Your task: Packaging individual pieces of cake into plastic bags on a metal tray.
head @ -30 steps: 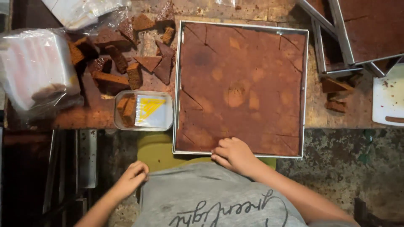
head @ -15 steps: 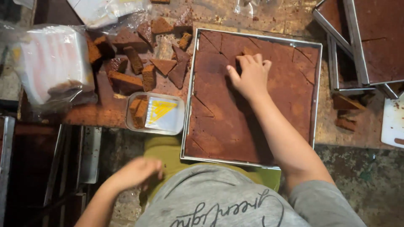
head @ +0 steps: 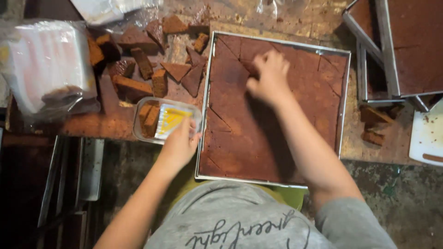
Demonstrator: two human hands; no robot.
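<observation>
A large square metal tray [head: 344,99] holds a brown cake [head: 240,138] scored with cut lines. My right hand [head: 269,76] rests on the cake near the tray's far edge, its fingers curled on a cut piece. My left hand [head: 179,145] grips the near right corner of a small clear plastic container [head: 140,115], which holds cake pieces and a yellow-and-white label [head: 170,121]. Loose brown cake pieces [head: 152,74] lie scattered on the table beyond the container.
A stack of clear plastic containers in a bag [head: 44,69] stands at the left. More metal trays with cake [head: 406,46] sit at the far right, with cake scraps [head: 376,122] and a white board [head: 427,136] below them. The table edge runs under the tray.
My right hand went from the tray's near edge up onto the far part of the cake. My left hand rose from my lap to the plastic container.
</observation>
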